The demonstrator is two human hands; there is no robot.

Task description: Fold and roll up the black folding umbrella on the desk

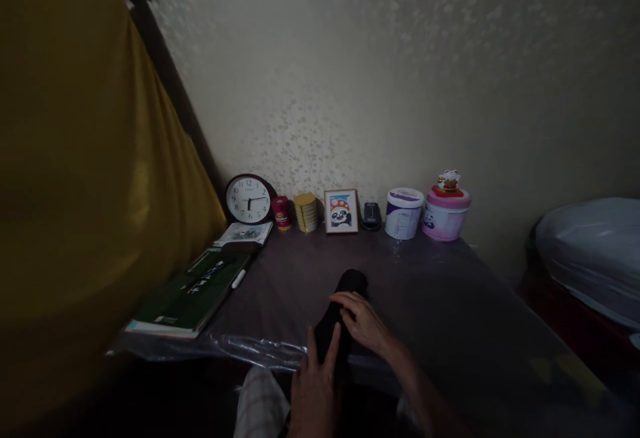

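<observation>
A long black cloth piece that looks like a sock (pixel 353 280) lies on the dark table near its front edge, its rounded end pointing away from me. My left hand (pixel 316 388) rests on the near part of it, two fingers stretched out and spread in a V. From the right, my right hand (pixel 361 318) lies across its middle with the fingers extended and slightly bent, touching the cloth from above. The near end of the black piece is partly hidden by my left hand and the dark.
Clear plastic covers the table (pixel 400 271). A green book (pixel 200 291) and a white pen (pixel 239 279) lie left. Along the wall stand a clock (pixel 249 199), a red can (pixel 282 215), a yellow-lidded tin (pixel 305 214), a panda picture (pixel 341 213) and two tubs (pixel 403 215). A yellow curtain (pixel 100 191) hangs left.
</observation>
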